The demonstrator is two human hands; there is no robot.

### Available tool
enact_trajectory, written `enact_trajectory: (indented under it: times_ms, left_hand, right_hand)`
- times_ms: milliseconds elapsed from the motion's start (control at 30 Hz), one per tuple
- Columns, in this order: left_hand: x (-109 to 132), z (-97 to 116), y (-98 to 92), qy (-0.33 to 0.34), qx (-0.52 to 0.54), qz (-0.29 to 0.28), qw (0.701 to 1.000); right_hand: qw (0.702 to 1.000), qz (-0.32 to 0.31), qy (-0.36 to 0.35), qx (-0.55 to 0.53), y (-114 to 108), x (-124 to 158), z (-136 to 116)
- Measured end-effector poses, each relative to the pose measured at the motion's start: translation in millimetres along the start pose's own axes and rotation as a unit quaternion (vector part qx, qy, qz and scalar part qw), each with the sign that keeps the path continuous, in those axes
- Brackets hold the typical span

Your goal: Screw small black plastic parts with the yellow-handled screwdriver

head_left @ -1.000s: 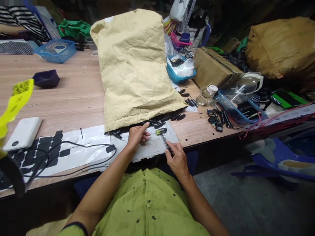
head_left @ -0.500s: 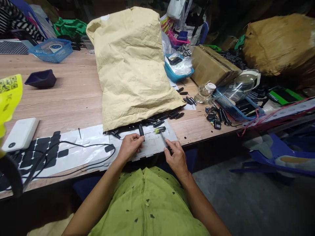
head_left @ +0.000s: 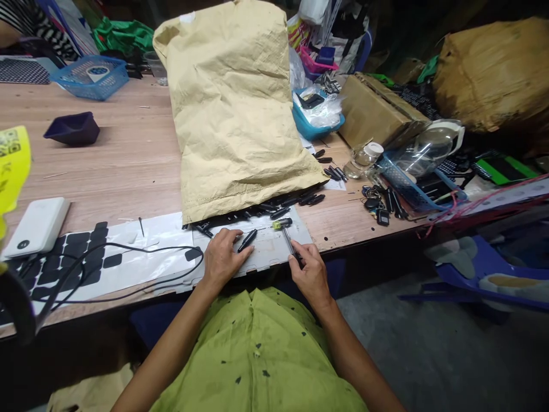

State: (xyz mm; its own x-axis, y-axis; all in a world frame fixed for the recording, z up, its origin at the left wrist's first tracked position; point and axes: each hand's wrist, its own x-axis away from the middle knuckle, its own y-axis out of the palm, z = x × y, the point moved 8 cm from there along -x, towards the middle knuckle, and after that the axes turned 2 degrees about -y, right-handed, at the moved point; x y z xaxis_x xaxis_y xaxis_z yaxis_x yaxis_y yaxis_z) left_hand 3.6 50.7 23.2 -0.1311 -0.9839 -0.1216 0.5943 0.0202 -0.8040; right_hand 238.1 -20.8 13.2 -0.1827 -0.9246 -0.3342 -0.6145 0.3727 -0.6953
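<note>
My right hand (head_left: 311,270) is closed round the handle of a small hammer (head_left: 288,239), whose black and yellow-green head rests on or just over a pale grey board (head_left: 268,252). On that board lies a slim black pen-shaped piece (head_left: 247,240), slanting between the fingers and thumb of my left hand (head_left: 221,257). That hand is open, its fingers spread and low over the board; whether the thumb touches the piece I cannot tell. Several similar black pieces (head_left: 281,213) are heaped under the lower edge of a large tan paper sack (head_left: 234,114).
A black cable (head_left: 141,250) loops over a white sheet with black pads (head_left: 83,246), near a white power bank (head_left: 36,226). On the right are keys (head_left: 377,206), a glass jar (head_left: 360,160), a blue basket (head_left: 422,194) and a cardboard box (head_left: 377,111).
My left hand has let go of the black pen-shaped piece, which was upright in its fingers and now lies on the board. My right hand keeps the hammer in nearly the same place.
</note>
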Motion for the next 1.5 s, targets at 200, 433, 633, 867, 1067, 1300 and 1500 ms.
enact_trajectory:
  times_ms: [200, 433, 633, 867, 1067, 1300, 1500]
  left_hand:
    - [-9, -2, 11.0, 0.025, -0.001, 0.003, 1.0]
    - [-12, -6, 15.2, 0.014, 0.025, -0.013, 1.0]
    - [-15, -4, 15.2, -0.006, 0.032, -0.031, 0.999]
    - [-18, 2, 15.9, -0.039, 0.044, -0.046, 0.997]
    - [-18, 4, 16.7, -0.06, 0.064, -0.046, 0.995]
    - [-17, 5, 17.6, -0.076, 0.067, -0.046, 0.994]
    - [-19, 5, 17.0, -0.073, 0.069, -0.046, 0.994]
  right_hand:
    - [0.999, -0.009, 0.012, -0.049, -2, -3, 5]
    - [0.945, -0.025, 0.129, -0.299, -5, 6, 14]
    - [0.917, -0.078, 0.114, -0.375, 5, 11, -19]
    - [0.942, -0.157, 0.043, -0.292, 25, 8, -40]
    - [0.955, -0.152, -0.019, -0.253, 20, 7, -52]
    - [0.959, -0.125, 0.015, -0.253, 11, 10, -40]
    - [0.958, -0.148, 0.003, -0.246, 17, 12, -42]
